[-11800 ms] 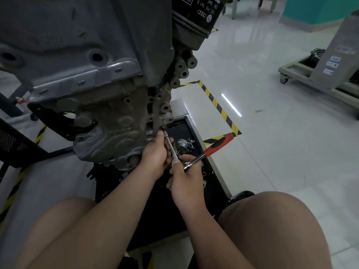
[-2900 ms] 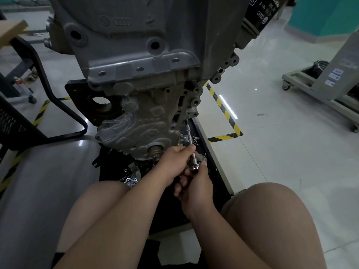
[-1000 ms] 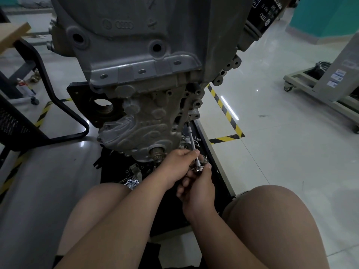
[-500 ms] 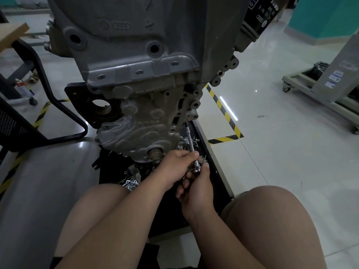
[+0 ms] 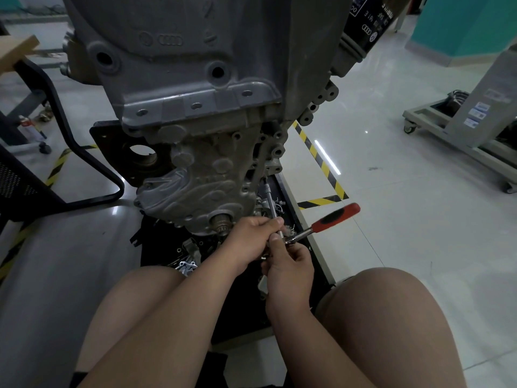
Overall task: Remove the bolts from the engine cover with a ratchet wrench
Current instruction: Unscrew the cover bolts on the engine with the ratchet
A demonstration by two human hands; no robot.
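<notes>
A seated person works at the grey engine cover (image 5: 201,189), which hangs just beyond their knees. The left hand (image 5: 251,239) grips the extension bar (image 5: 270,203), whose far end meets the cover's lower right edge; the bolt there is hidden. The right hand (image 5: 291,267) pinches the head of the ratchet wrench (image 5: 335,217). Its red handle, out of sight half a second ago, now points right, so a loosening stroke seems to be under way.
</notes>
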